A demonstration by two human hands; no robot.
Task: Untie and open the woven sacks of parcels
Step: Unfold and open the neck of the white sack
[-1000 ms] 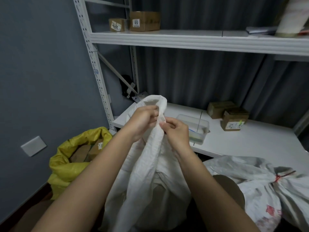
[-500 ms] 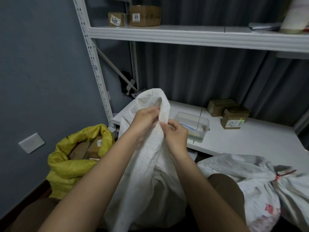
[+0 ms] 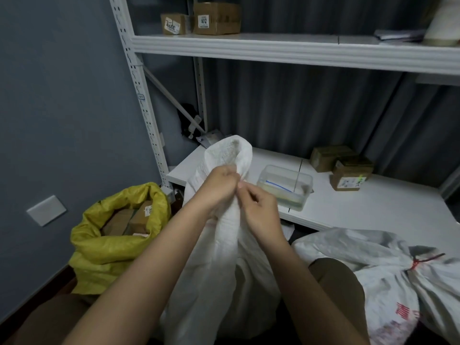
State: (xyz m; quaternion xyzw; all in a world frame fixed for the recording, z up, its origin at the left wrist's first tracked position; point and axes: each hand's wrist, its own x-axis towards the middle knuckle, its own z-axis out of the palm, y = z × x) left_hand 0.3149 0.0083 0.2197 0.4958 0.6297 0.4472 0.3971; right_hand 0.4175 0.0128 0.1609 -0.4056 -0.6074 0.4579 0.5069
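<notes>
Both hands [image 3: 242, 195] still pinch the white sack [image 3: 224, 245] neck, now lower.

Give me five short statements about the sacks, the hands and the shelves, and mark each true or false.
1. Both hands work at the gathered neck of the white sack. True: the left hand and the right hand both pinch it.
2. The yellow sack is tied shut. False: its mouth is open, with brown boxes showing inside.
3. The sack on the right is bound with a red tie. True.
4. The clear plastic container stands on the top shelf. False: it stands on the lower shelf.
5. Two cardboard boxes with labels stand on the upper shelf. True.
</notes>
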